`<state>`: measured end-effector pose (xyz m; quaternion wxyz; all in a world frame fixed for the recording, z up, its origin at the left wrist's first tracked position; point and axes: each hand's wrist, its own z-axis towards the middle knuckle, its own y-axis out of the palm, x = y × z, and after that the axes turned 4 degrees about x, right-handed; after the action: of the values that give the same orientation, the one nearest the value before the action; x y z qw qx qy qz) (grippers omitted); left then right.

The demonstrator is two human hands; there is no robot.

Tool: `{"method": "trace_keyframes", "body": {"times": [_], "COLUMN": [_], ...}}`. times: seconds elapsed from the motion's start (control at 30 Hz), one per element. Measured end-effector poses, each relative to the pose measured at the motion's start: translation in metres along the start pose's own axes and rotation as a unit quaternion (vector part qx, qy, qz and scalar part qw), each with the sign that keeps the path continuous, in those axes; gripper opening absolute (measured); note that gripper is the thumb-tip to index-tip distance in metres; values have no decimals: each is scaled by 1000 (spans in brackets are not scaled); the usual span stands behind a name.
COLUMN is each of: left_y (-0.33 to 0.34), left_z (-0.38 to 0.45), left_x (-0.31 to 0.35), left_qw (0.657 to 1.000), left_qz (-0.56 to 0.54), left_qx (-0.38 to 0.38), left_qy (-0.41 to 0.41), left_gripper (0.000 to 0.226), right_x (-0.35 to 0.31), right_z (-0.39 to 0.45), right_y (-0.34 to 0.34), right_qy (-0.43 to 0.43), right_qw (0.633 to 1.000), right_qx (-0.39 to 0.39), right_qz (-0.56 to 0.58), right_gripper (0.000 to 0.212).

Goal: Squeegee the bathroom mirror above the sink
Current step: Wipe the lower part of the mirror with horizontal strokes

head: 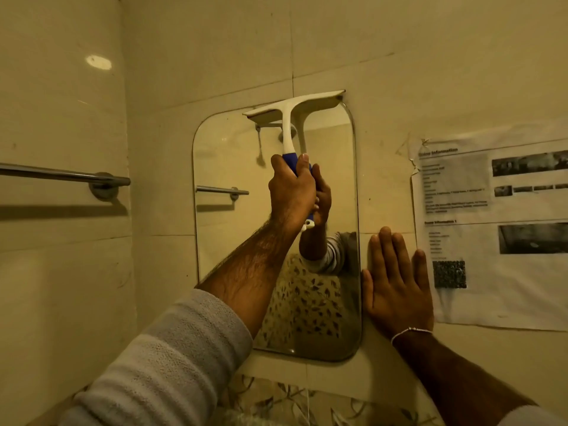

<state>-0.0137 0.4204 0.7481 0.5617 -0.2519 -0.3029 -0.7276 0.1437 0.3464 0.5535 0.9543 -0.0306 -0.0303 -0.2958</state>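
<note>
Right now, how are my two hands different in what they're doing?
The left hand is raised high with fingers curled round the squeegee handle; the right hand is lower, fingers straight, holding nothing. The left is in front of the mirror; the right presses flat on the wall beside it.

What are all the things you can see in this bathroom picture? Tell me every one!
mirror: one, shiny, on the wall, middle
squeegee: one, white with blue grip, blade at the mirror's top edge
towel bar: one, silver, left wall
paper notice: one, white with dark print, taped right of the mirror
wall tiles: many, cream, all around
left hand: one, grips the squeegee handle
right hand: one, flat on the wall beside the mirror
</note>
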Motion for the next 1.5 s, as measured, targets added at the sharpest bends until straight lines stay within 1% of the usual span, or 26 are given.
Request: {"method": "trace_keyframes", "body": {"times": [0.13, 0.23, 0.6, 0.73, 0.87, 1.03, 1.2, 1.33, 1.4, 1.5], "left_y": [3, 2, -17, -26, -35, -48, -66, -80, -86, -93], "left_z": [-8, -16, -60, -78, -101, -133, -177, -208, -223, -240], "left_x": [-11, -25, -71, -87, -109, -136, -157, -171, -177, -186], "left_qw": [999, 999, 996, 995, 994, 994, 995, 988, 985, 980], "left_qz": [32, 43, 84, 89, 97, 100, 74, 135, 145, 158], "left_qx": [2, -7, -23, -34, -41, -42, -61, -60, -70, -82], "left_qy": [25, 28, 2, -16, -12, -8, -39, -50, -68, -86], "left_gripper": [31, 31, 37, 34, 36, 31, 37, 32, 30, 33], "right_x": [0, 0, 0, -1, -1, -1, -1, -1, -1, -1], "right_z": [-1, 0, 0, 0, 1, 2, 1, 4, 3, 2], "right_y": [-1, 0, -1, -2, -4, -7, -8, -10, -11, -12], "right_qy": [-2, 1, 1, -2, 1, -1, -4, -4, -4, -4], "right_qw": [1000, 1000, 999, 999, 999, 998, 998, 998, 998, 998], "right_qx": [-5, -6, -35, -40, -48, -54, -62, -60, -64, -60], "right_qz": [-2, -8, -20, -25, -26, -20, -14, -7, -7, -5], "right_gripper": [69, 69, 68, 68, 68, 67, 66, 65, 65, 64]}}
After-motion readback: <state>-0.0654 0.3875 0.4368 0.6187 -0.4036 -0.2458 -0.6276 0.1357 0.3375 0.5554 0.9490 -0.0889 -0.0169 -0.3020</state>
